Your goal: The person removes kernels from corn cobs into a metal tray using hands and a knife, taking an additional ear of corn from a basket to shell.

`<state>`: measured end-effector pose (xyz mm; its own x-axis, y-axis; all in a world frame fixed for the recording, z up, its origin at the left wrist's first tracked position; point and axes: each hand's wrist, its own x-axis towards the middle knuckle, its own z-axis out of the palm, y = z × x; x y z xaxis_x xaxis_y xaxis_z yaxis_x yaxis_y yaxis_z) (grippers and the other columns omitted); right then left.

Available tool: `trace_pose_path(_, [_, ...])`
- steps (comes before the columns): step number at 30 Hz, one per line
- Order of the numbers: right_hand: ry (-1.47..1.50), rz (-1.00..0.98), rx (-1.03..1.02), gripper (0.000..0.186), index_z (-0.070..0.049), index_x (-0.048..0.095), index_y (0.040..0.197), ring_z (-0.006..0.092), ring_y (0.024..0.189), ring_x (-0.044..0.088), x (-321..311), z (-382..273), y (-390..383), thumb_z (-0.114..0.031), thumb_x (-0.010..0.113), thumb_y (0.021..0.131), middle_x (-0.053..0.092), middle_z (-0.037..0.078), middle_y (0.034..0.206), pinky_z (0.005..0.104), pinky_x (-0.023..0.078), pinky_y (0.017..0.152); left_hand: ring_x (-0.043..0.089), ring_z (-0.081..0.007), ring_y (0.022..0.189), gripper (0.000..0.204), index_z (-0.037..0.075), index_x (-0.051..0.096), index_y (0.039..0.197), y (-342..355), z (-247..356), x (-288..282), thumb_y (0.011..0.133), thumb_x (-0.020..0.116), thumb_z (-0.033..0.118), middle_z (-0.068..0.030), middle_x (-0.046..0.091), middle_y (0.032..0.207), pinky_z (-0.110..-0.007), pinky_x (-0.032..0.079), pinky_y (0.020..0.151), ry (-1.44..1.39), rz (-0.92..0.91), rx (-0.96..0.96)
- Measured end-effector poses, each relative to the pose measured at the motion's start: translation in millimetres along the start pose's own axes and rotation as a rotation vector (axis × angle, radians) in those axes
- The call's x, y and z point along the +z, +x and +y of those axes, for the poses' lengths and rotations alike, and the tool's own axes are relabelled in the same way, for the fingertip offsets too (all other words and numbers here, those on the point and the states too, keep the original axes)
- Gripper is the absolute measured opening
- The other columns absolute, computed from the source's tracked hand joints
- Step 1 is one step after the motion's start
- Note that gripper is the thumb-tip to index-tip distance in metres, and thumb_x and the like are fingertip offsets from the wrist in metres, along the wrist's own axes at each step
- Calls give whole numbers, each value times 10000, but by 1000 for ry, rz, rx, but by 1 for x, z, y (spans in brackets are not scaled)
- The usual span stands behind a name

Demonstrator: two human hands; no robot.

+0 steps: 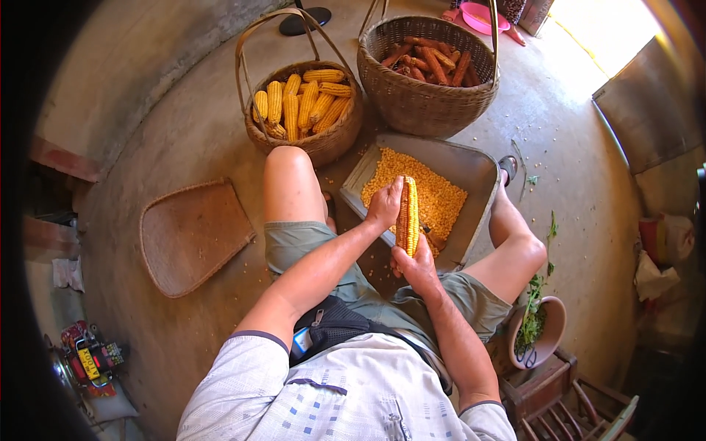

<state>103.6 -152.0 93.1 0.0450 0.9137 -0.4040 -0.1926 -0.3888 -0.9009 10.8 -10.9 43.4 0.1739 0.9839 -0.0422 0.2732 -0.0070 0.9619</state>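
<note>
A corn cob (408, 220) stands between my hands above a grey metal scoop-shaped tray (482, 173). Part of its length shows bare rows where kernels are gone. My right hand (416, 267) is wrapped round its near end. Along the far left side, my left hand (385, 203) is closed against the cob with the thumb up; its fingertips are partly hidden. Loose yellow kernels (441, 197) lie heaped in the tray beneath, and something dark sits among them by the cob's right side.
Full corn cobs fill a handled wicker basket (334, 140); stripped reddish cobs are in a larger one (412, 106). A flat woven scoop (193, 239) lies left. Right are a bucket (557, 323) with green stems and a wooden chair (540, 393). Scattered kernels dot the floor.
</note>
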Motion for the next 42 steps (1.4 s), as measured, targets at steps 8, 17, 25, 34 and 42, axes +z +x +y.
trace_pose_path(8, [-96, 5, 20, 322, -34, 424, 1139, 127, 527, 530, 3, 0, -3, -111, 619, 894, 573, 50, 709, 265, 443, 474, 642, -390, 772, 558, 5, 649, 909, 3, -13, 2, 992, 426, 510, -209, 669, 811, -452, 494, 703, 51, -7, -26])
trace_pose_path(17, [-62, 15, -9, 310, -28, 434, 1131, 127, 523, 534, -1, 1, -1, -106, 617, 893, 577, 52, 711, 266, 447, 477, 644, -307, 762, 575, 5, 642, 873, 5, -6, -1, 1014, 389, 502, -164, 663, 758, -419, 486, 700, -116, -12, -23])
trace_pose_path(25, [-101, 12, 2, 303, -34, 443, 1118, 127, 514, 537, -2, 6, -1, -109, 627, 890, 584, 55, 709, 268, 445, 470, 631, -305, 738, 525, -7, 635, 889, 5, -2, -1, 1000, 411, 455, -172, 656, 765, -422, 477, 699, -39, -8, -66])
trace_pose_path(34, [-140, 36, -36, 353, -22, 444, 1126, 133, 491, 545, -1, 13, 4, -154, 645, 868, 592, 68, 698, 282, 458, 459, 641, -338, 750, 604, -24, 632, 853, 4, -15, 1, 965, 475, 549, -208, 657, 776, -421, 495, 702, -57, -49, -85])
trace_pose_path(42, [-384, 124, -123, 432, -4, 440, 1118, 235, 615, 637, -7, 40, 9, -187, 687, 814, 628, 149, 770, 368, 523, 569, 648, -414, 866, 559, -43, 608, 911, -3, -1, 4, 978, 444, 488, -258, 656, 854, -453, 497, 745, 247, 14, -55])
